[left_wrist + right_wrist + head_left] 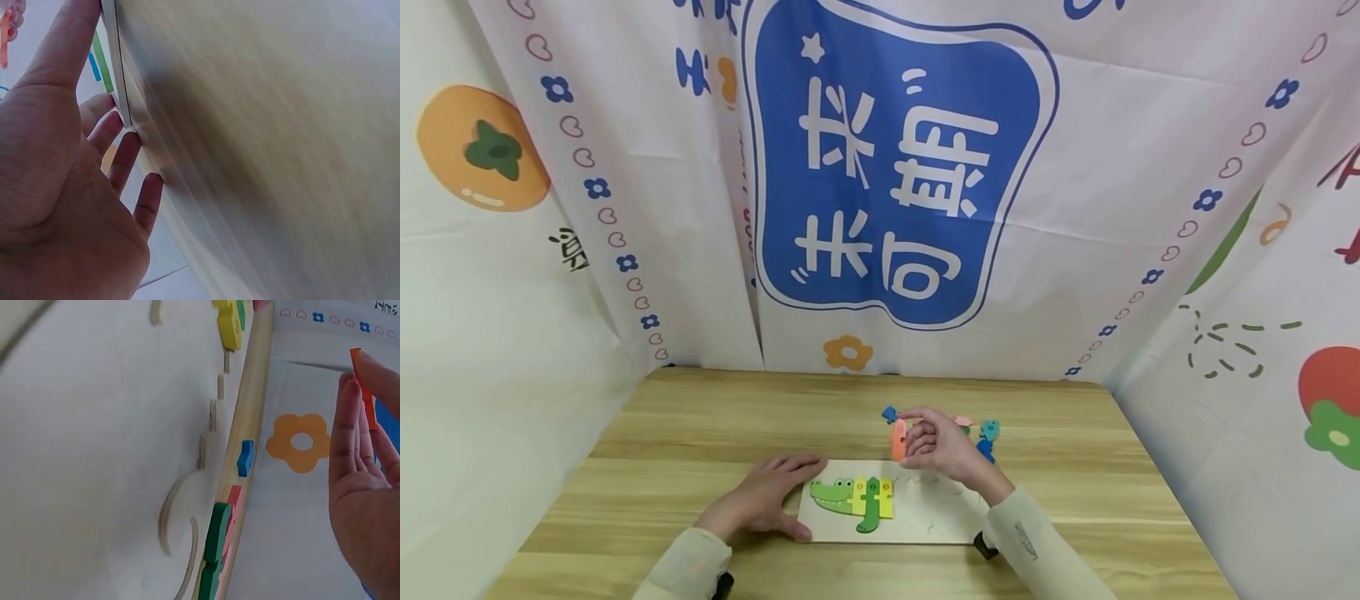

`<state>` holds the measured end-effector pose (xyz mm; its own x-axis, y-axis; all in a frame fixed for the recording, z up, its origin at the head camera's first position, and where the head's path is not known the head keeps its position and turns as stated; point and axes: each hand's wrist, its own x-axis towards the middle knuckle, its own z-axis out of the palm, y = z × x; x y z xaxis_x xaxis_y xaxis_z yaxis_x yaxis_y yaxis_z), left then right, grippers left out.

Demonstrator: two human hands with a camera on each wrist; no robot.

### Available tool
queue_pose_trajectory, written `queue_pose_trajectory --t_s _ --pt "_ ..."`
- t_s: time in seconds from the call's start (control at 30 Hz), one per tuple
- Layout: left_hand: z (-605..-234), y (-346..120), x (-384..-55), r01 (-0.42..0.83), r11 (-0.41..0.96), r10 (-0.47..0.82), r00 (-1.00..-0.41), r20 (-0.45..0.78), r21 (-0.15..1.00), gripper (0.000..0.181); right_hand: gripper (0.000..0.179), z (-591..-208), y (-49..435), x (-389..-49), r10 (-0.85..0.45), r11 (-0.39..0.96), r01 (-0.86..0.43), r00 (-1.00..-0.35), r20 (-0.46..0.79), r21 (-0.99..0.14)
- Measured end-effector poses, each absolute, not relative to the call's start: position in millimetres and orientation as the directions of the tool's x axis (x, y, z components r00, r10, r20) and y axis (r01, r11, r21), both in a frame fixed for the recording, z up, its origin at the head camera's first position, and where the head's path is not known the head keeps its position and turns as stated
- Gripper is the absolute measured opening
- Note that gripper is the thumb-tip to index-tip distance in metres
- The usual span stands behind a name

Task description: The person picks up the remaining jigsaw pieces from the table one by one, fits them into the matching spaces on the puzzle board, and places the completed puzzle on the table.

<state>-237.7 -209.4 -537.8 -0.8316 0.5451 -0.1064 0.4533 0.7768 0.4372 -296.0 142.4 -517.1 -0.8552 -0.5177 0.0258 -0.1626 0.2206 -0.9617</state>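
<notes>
A white puzzle board (pixel 940 508) lies on the wooden table. At its left end sits a crocodile puzzle (pixel 835 493), made of a green head, yellow pieces and a green piece with a leg. My left hand (pixel 767 496) rests at the board's left end, with thumb and fingers spread along its edges. In the left wrist view, the fingers of the left hand (pixel 69 169) look extended. Above the board's far edge, my right hand (pixel 943 450) pinches an orange puzzle piece (pixel 898 440) between thumb and fingers. The right wrist view shows this orange piece (pixel 365 390) edge-on.
Beyond the board lie loose puzzle pieces: a small blue piece (pixel 890 414), a teal piece (pixel 990 429), a darker blue piece (pixel 986 450), and a green piece (pixel 215 540) beside a pink one (pixel 233 503). A printed curtain (pixel 662 208) hangs behind the table (pixel 700 417).
</notes>
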Motion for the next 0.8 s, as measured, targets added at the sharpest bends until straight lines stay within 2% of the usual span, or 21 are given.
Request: queue_pose_trajectory --t_s 0.37,0.8 --pt "-536.0 -209.6 -239.4 0.462 0.777 0.548 -0.83 -0.099 0.427 0.108 0.076 -523.6 142.3 -266.0 -0.559 0.269 -0.124 -0.828 -0.05 -0.955" --pt "-535.6 -206.6 -242.4 0.44 0.783 0.529 -0.843 -0.097 0.44 0.107 0.072 -532.7 143.4 -257.8 -0.555 0.285 -0.051 -0.823 -0.122 -0.957"
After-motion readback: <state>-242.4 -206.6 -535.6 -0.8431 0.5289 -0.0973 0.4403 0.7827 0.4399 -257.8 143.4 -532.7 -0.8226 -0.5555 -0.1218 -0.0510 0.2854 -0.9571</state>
